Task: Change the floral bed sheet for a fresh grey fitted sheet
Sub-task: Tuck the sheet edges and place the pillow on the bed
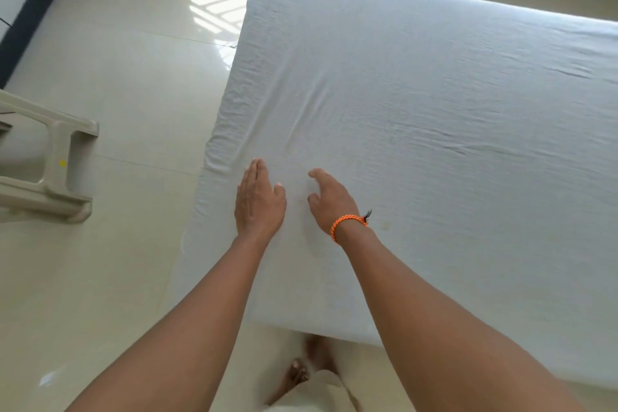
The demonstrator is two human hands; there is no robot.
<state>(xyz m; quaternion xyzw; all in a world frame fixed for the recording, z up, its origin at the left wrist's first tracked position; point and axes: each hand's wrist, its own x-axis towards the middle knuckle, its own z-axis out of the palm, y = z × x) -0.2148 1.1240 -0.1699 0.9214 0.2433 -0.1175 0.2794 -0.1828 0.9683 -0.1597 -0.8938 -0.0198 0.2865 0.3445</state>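
Sheet, pale grey, covers the whole mattress, with small wrinkles near its left edge. Left hand lies flat on the sheet, fingers straight and together, close to that edge. Right hand is just beside it, fingers loosely spread, holding nothing, an orange band on its wrist. A cream plastic chair stands on the shiny floor, well left of the sheet.
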